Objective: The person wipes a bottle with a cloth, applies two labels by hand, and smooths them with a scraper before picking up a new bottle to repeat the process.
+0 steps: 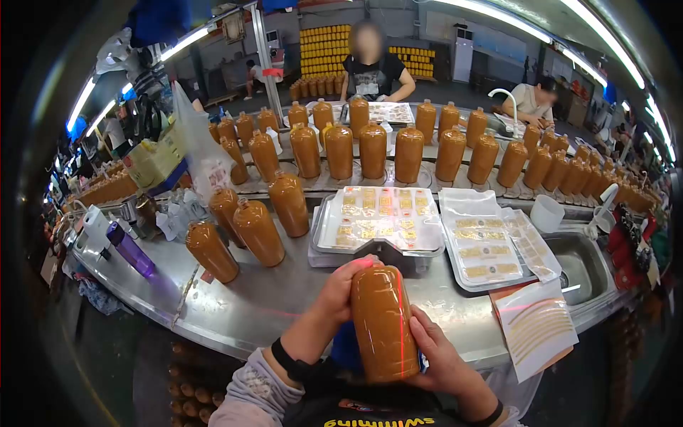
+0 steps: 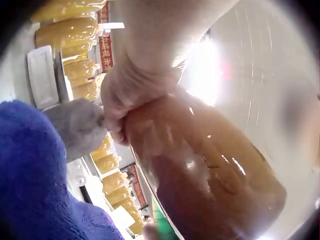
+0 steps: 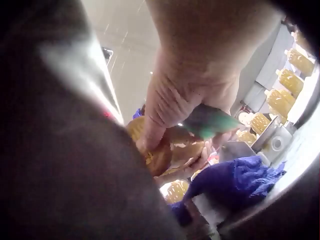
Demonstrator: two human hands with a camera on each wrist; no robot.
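Observation:
A glossy brown bottle (image 1: pixel 384 324) is held between both hands in front of the body, its neck end pointing away toward the table. My left hand (image 1: pixel 340 290) grips it around the neck and shoulder, covering the neck. Lower on the other side, my right hand (image 1: pixel 442 359) holds the bottle near its base, thumb along the side and fingers mostly hidden behind. A thin red light line runs down the glaze. In the left wrist view the bottle's body (image 2: pixel 210 165) fills the lower right. A blue cloth (image 3: pixel 240 177) hangs close by in the right wrist view.
A tray of decal sheets (image 1: pixel 380 217) lies ahead, with more sheets on a second tray (image 1: pixel 484 245) beside the sink (image 1: pixel 587 267). Several brown bottles (image 1: pixel 260 231) stand at left, near a purple flask (image 1: pixel 130 249). Rows of bottles (image 1: pixel 409 153) line the far ledge; a person (image 1: pixel 370 78) sits beyond.

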